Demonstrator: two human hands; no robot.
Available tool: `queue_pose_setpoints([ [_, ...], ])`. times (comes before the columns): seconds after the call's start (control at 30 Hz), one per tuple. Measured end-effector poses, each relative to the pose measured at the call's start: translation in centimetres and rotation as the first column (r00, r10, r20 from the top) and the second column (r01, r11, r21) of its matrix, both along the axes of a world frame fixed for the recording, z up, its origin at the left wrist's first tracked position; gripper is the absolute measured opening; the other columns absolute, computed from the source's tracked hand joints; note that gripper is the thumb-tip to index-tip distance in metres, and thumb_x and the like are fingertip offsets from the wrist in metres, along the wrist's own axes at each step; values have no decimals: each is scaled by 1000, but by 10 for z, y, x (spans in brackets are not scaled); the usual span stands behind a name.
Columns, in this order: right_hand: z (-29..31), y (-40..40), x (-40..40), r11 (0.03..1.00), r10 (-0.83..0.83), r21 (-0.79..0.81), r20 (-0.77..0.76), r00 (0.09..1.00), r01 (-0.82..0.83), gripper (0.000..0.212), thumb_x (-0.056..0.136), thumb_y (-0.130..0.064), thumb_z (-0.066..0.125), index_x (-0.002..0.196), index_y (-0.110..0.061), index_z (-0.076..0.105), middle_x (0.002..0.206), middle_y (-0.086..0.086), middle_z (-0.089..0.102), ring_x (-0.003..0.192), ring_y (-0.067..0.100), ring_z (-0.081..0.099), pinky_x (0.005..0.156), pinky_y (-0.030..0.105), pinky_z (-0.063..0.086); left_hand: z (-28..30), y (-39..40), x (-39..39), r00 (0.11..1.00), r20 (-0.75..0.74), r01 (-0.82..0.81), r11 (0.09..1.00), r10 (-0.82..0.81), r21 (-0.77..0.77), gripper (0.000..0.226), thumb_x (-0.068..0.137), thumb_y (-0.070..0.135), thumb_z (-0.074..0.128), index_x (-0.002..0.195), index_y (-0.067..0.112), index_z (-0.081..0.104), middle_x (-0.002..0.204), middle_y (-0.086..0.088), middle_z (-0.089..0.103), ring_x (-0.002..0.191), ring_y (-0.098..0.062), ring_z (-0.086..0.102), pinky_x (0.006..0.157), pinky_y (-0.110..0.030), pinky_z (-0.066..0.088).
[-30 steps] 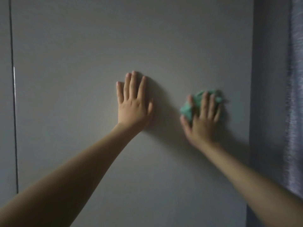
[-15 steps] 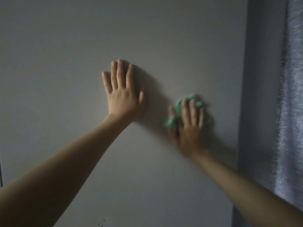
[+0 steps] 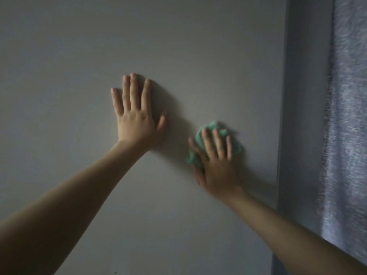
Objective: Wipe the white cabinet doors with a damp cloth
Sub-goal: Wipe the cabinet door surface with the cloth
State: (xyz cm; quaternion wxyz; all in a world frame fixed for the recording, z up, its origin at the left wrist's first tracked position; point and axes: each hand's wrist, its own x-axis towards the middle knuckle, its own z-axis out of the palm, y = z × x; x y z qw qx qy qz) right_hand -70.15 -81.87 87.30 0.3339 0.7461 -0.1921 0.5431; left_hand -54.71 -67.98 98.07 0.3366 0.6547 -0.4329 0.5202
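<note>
A white cabinet door [image 3: 79, 56] fills most of the head view, dim and grey in low light. My left hand [image 3: 135, 116] lies flat on it near the middle, fingers straight and pointing up. To its lower right, my right hand [image 3: 216, 161] presses a crumpled green cloth [image 3: 213, 129] against the door with straight fingers. The cloth shows above and left of the fingers; the rest is hidden under the palm. The right hand is slightly blurred.
The door's right edge [image 3: 282, 116] meets a grey side panel [image 3: 301, 96]. A pale patterned curtain [image 3: 347, 126] hangs at the far right.
My right hand with the cloth has slid down and leftward on the door, then back a little to the right. The left hand stays flat in place; the view has shifted right.
</note>
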Motion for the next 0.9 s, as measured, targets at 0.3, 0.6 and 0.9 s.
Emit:
queue_pose_setpoints([
  [0.3, 51, -40, -52, 928, -203, 370, 379, 903, 53, 59, 93, -44, 21, 147, -19, 16, 154, 19, 23, 142, 43, 17, 114, 58, 13, -2, 2, -1, 1000, 15, 23, 1000, -23, -2, 93, 84, 63, 48, 151, 7, 15, 158, -22, 6, 146, -35, -1, 115, -50, -9],
  [0.6, 16, -46, -61, 990, -143, 20, 3, 990, 143, 63, 87, -40, 36, 147, -24, 26, 150, 15, 34, 137, 41, 30, 108, 59, 24, -2, 0, -1, 999, -1, 40, 999, -40, -22, 97, 79, 67, 44, 151, 7, 16, 158, -21, 5, 146, -34, -1, 116, -51, -7],
  [0.9, -38, -10, -22, 984, -88, 167, 107, 990, 69, 57, 91, -40, 36, 144, -19, 36, 150, 16, 33, 138, 43, 27, 111, 58, 17, -1, 2, -4, 998, -13, 64, 998, -64, -11, 96, 82, 59, 56, 151, 6, 15, 157, -23, 4, 146, -36, -2, 114, -51, -10],
])
